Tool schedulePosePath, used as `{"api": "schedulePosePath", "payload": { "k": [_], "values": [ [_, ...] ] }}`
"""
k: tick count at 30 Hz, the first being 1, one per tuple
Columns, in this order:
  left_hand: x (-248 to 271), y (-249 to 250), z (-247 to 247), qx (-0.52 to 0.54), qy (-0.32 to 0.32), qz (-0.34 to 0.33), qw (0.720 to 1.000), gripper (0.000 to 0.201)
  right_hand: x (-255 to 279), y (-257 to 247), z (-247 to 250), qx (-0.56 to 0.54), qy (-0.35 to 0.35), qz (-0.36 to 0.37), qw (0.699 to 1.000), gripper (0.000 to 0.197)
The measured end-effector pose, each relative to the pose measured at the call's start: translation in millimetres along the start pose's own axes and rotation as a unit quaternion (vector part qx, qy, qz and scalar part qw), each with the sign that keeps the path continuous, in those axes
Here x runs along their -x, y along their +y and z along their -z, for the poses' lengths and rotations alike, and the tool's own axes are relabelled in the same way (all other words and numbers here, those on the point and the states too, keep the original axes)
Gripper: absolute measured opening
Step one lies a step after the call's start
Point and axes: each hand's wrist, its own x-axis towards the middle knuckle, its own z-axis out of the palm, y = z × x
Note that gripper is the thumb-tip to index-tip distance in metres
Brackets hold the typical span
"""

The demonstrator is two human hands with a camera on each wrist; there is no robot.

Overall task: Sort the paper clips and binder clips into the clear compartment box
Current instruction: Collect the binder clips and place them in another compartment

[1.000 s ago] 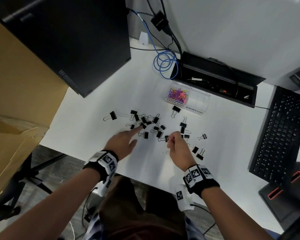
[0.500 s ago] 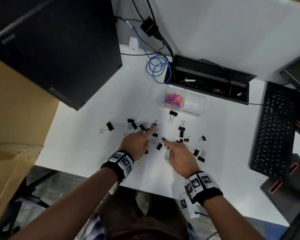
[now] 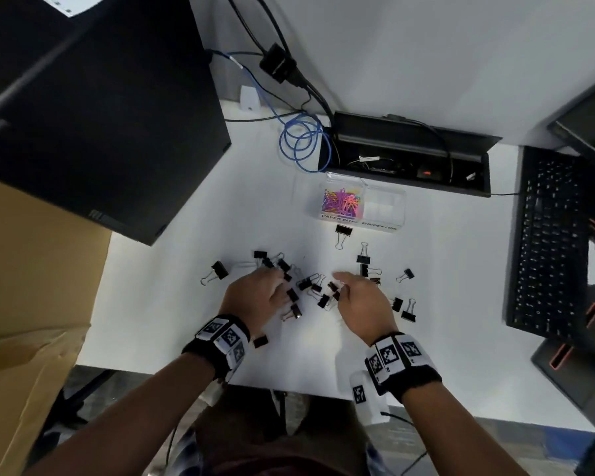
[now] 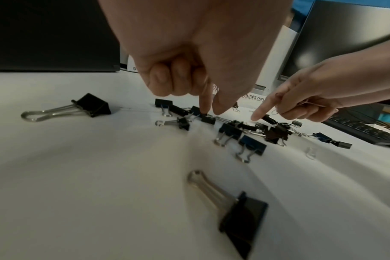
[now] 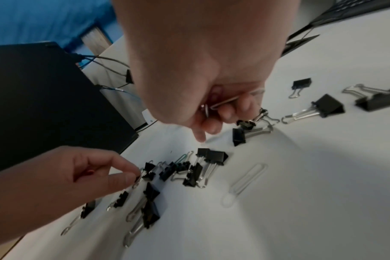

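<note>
The clear compartment box (image 3: 385,214) stands at the back of the white table, with colourful paper clips (image 3: 340,202) in its left cell. Several black binder clips (image 3: 343,231) lie scattered in front of it. My left hand (image 3: 284,286) is down on the cluster, and its index finger and thumb (image 4: 210,113) pinch a small black binder clip (image 4: 208,119). To its right, my right hand (image 3: 340,286) has its index finger stretched out. Its other curled fingers hold a silver paper clip (image 5: 229,101). A pale paper clip (image 5: 247,179) lies loose on the table.
A black computer case (image 3: 93,115) stands at the left, beside a cardboard box (image 3: 24,286). An open black cable tray (image 3: 406,156) with a coiled blue cable (image 3: 301,146) sits behind the clear box. A black keyboard (image 3: 550,242) lies at the right.
My left hand reached into the clip cluster, then curled its fingers into a pinch on a small binder clip. My right hand stayed at the cluster and keeps its paper clip.
</note>
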Motion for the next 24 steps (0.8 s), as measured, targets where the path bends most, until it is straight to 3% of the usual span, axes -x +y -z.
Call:
{"api": "schedulePosePath", "payload": {
  "k": [3, 6, 14, 24],
  "values": [
    [-11.9, -3.3, 2.5, 0.017, 0.003, -0.006, 1.0, 0.029, -5.5, 3.3, -6.2, -0.061, 0.004, 0.04, 0.997, 0.048],
    [-15.7, -5.8, 0.1, -0.003, -0.048, -0.036, 0.998, 0.039, -16.1, -3.3, -11.7, -0.073, -0.006, 0.049, 0.996, 0.056],
    [-17.1, 17.7, -11.9, -0.067, -0.078, -0.111, 0.989, 0.032, -35.9, -16.7, -22.2, -0.024, 0.006, 0.056, 0.998, 0.017],
    [-27.3, 15.4, -5.8, -0.039, -0.123, -0.039, 0.991, 0.021, -38.4, -14.3, -14.7, 0.132, -0.011, 0.057, 0.989, 0.026]
  ]
}}
